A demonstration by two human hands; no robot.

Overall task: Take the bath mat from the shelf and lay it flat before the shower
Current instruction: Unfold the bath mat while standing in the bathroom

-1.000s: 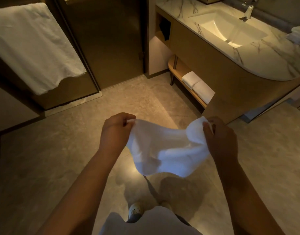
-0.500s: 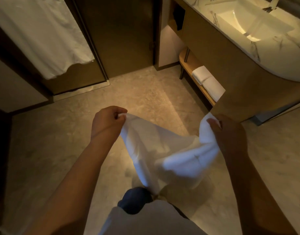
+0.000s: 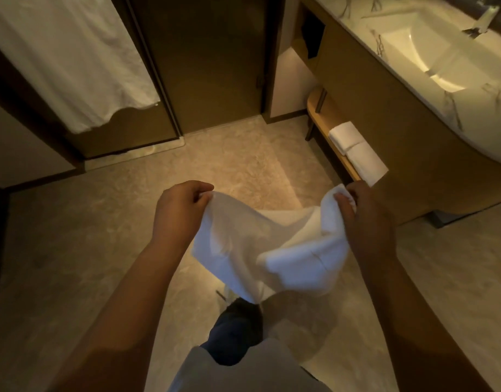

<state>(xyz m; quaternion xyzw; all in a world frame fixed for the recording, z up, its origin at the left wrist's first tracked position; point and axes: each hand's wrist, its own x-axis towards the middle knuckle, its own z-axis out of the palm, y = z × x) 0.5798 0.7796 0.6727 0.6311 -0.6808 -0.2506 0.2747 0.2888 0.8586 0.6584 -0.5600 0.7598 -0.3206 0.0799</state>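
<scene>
A white bath mat [image 3: 267, 244] hangs slack in the air between my hands, half unfolded and sagging toward the floor. My left hand [image 3: 178, 210] pinches its left top corner. My right hand [image 3: 365, 219] grips the right top corner, bunched in the fingers. The wooden shelf [image 3: 322, 114] under the vanity lies to the upper right. The dark glass shower door [image 3: 206, 60] stands straight ahead, with its pale threshold strip [image 3: 136, 155] at the floor.
Two folded white towels [image 3: 356, 151] lie on the shelf. A large white towel [image 3: 71, 58] hangs at the upper left. The marble vanity with sink [image 3: 441, 58] fills the upper right. My leg and dark-clad knee [image 3: 235, 332] show below the mat, above beige floor tile [image 3: 73, 250].
The view has swung closer to the shower door and vanity. My hands have spread slightly, and the mat has opened a little more while still sagging between them.
</scene>
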